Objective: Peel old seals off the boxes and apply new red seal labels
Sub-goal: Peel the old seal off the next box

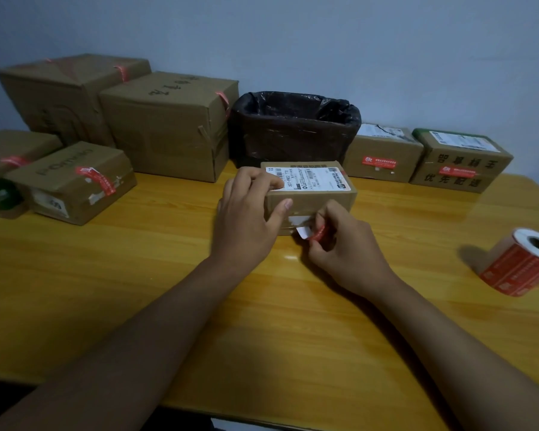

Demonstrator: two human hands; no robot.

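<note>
A small cardboard box (321,199) with a white shipping label on top stands mid-table. My left hand (249,213) grips its left end, fingers over the top and thumb pressed on the front face. My right hand (339,244) pinches a red seal (318,235) at the lower front of the box. The seal is partly peeled, its white underside curling out, and a pale torn patch shows on the cardboard where it sat. A roll of red seal labels (523,264) lies on its side at the right edge of the table.
A bin lined with a black bag (296,126) stands behind the box. Two small boxes with red seals (381,154) sit at the back right. Several sealed boxes (168,126) crowd the back left. The yellow wooden table (137,275) ends near my arms.
</note>
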